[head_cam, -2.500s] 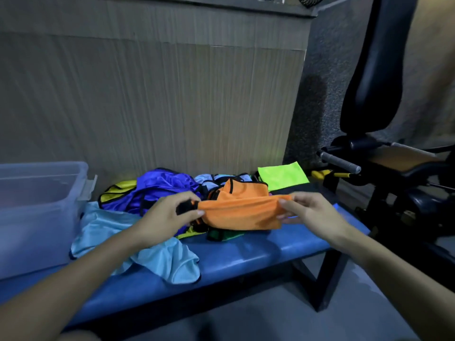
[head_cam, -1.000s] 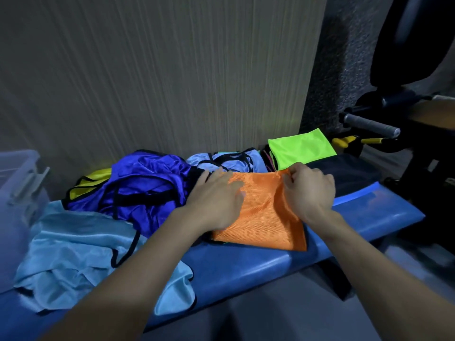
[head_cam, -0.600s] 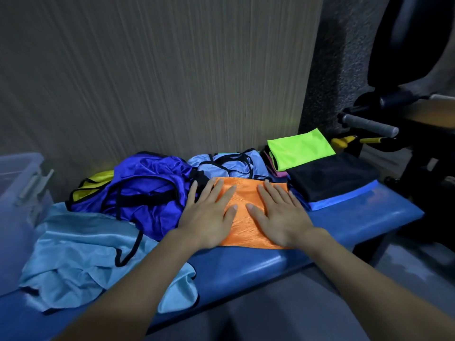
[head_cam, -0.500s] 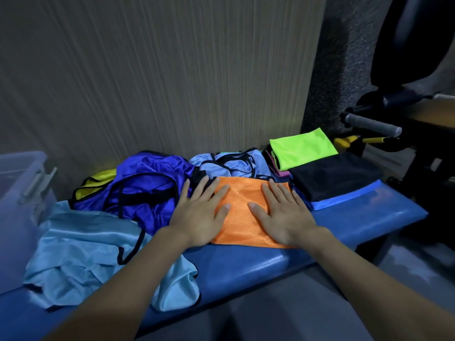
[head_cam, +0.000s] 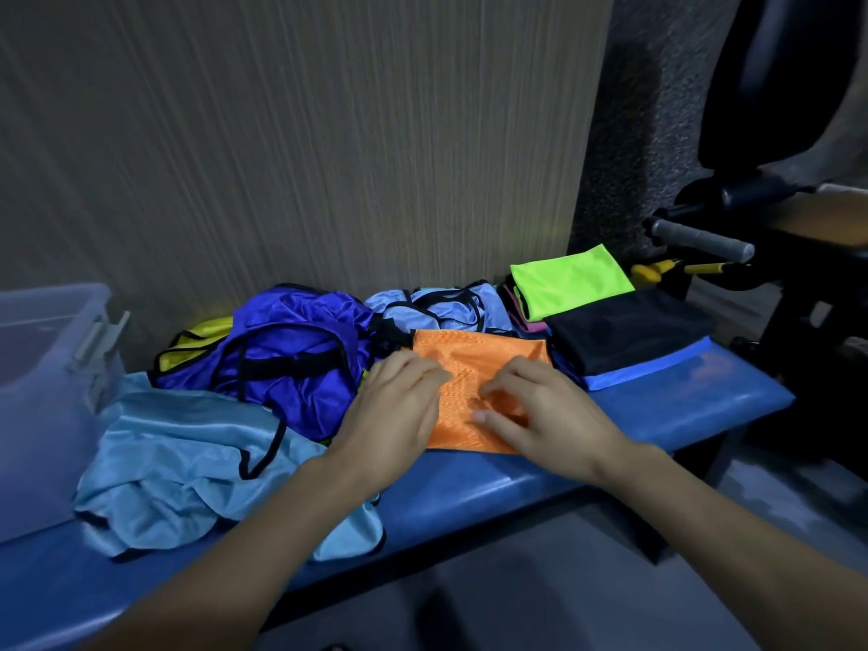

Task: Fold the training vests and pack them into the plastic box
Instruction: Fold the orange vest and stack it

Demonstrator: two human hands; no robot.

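Observation:
A folded orange vest (head_cam: 484, 354) lies flat on the blue bench (head_cam: 681, 406). My left hand (head_cam: 394, 415) curls its fingers over the vest's left edge. My right hand (head_cam: 545, 415) has bent fingers and thumb pinching the fabric near the front right. To the left, unfolded vests lie in a heap: purple (head_cam: 291, 350), light blue (head_cam: 178, 453), yellow (head_cam: 202, 340), and a pale blue one (head_cam: 441, 307) behind. Folded neon green (head_cam: 568, 284) and black (head_cam: 629, 331) vests are stacked at the right. The clear plastic box (head_cam: 42, 350) stands at the far left.
A wood-panel wall runs close behind the bench. A gym machine with a grey-gripped handle (head_cam: 700, 237) and dark padded seat stands at the right. Grey floor lies below the bench's front edge.
The orange vest was folded and laid on the bench, then pressed flat with both palms. Now both hands have slid back toward me and their fingers have curled on the fabric.

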